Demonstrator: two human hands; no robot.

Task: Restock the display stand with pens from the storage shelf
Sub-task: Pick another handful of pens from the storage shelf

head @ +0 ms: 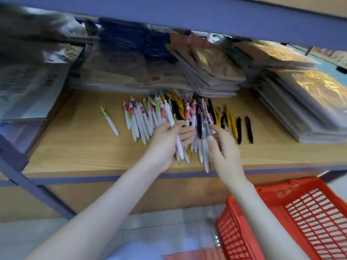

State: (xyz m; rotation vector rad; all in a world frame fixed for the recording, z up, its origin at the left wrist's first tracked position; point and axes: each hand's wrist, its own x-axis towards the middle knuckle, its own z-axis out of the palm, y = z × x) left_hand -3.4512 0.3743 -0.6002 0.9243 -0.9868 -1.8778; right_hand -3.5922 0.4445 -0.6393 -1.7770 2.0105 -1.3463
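- The pens (159, 113) lie in a loose heap on the wooden board of the storage shelf (75, 147). Most are white-barrelled with coloured clips, with yellow and black ones towards the right.
- One green-clipped pen (109, 121) lies apart to the left of the heap.
- The step in hand looks like gathering stock off the shelf; the display stand is not in view.
- The left hand (167, 143) has its grip closed round a white pen (170, 115), fingers curled over the barrel, which sticks out above and below the fist.
- The right hand (225, 149) reaches into the heap's middle. Its thumb appears to pinch a pale pen (206, 162) against half-straight fingers, and the pen's tip hangs past the shelf edge.
- Both forearms angle up from below, wrists just above the board.
- Next, I judge, the picked pens need bundling into one grip and lowering into the red basket (281, 200) below on the right, without scattering the heap.
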